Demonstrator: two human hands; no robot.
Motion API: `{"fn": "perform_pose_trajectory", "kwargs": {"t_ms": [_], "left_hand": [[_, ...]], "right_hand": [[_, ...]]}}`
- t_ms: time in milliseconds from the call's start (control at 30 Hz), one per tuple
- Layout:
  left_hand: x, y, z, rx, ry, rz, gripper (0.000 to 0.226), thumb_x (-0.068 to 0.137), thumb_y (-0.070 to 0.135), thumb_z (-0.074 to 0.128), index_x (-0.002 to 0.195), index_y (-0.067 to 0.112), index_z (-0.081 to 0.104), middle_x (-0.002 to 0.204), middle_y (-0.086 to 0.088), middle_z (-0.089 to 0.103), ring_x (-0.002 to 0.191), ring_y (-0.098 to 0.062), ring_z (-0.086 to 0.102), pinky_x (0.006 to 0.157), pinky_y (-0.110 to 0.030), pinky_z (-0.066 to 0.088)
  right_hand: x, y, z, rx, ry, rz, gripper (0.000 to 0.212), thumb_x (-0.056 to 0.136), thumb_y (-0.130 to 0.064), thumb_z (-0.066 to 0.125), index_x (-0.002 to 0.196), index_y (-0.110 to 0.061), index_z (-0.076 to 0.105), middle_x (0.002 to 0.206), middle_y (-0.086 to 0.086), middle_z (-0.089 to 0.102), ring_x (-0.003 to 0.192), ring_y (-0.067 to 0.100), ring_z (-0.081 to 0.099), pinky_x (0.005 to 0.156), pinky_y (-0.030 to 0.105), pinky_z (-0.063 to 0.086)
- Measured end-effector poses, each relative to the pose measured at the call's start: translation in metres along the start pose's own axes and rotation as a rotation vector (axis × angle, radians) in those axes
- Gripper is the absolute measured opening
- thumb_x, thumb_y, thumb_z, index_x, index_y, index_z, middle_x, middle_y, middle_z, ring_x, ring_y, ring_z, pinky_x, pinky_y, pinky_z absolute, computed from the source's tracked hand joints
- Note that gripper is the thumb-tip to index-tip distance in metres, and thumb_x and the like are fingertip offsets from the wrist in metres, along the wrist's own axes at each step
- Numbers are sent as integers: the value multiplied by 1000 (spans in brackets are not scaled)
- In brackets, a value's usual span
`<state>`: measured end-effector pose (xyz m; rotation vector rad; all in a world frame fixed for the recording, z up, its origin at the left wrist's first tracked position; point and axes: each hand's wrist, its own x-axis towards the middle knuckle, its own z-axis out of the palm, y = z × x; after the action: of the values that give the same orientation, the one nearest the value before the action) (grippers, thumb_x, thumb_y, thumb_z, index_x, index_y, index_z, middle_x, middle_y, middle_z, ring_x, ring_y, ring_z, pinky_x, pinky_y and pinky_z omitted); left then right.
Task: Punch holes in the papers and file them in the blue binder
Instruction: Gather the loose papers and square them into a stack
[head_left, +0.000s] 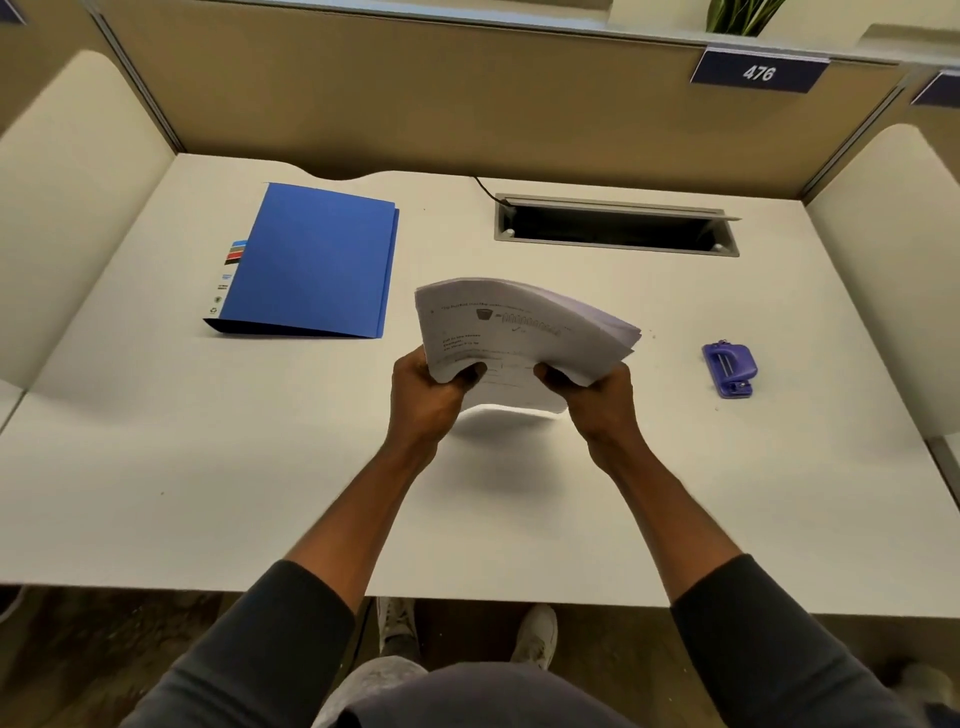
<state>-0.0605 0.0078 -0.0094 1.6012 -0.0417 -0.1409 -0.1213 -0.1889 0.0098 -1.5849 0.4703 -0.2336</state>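
Holding a stack of papers (524, 332) up off the white tabletop (208, 467), near the middle. Gripping the near left corner with the left hand (428, 395), thumb on top and fingers curled under. Gripping the near right side with the right hand (597, 397) the same way. Holding the stack a little bent, with a curved far end and sheets fanned out at the right edge. Showing small print and a little drawing on the top sheet, too blurry to read. Casting a soft shadow on the tabletop just below.

Lying flat and closed to the left and farther back: the blue binder (317, 260), well apart from the papers, with a white label strip along its left side. Sitting to the right, near the tabletop's right edge: a small purple hole punch (730, 369), apart from the papers and touched by neither hand. Farther back, set into the tabletop: a long grey cable slot (615, 226), lid open. Up on the back wall: a dark sign (759, 73) reading 476.
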Motion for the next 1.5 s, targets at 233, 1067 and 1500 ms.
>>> {"fn": "perform_pose_trajectory", "kwargs": {"t_ms": [233, 1067, 1500], "left_hand": [[-1, -17, 1, 63, 10, -53, 41, 84, 5, 86, 121, 14, 73, 111, 1, 78, 103, -21, 73, 84, -30, 66], [5, -36, 9, 146, -18, -139, 44, 77, 15, 94, 118, 17, 79, 109, 3, 80, 97, -19, 74, 88, -37, 66], [21, -32, -1, 285, -209, -96, 38, 85, 21, 89, 120, 16, 75, 116, -5, 77, 101, -28, 73, 89, -42, 65]], "right_hand": [[-3, 14, -2, -49, -69, 84, 28, 80, -7, 87, 100, -25, 78, 101, 0, 80, 98, 20, 74, 83, 34, 61], [-9, 29, -6, -73, -30, 125, 31, 85, -12, 84, 89, -41, 73, 94, -7, 78, 92, 14, 71, 92, 48, 59], [-11, 32, -7, -54, 1, 152, 23, 85, -21, 85, 107, -21, 80, 105, -1, 81, 100, 21, 76, 92, 50, 61]]}}
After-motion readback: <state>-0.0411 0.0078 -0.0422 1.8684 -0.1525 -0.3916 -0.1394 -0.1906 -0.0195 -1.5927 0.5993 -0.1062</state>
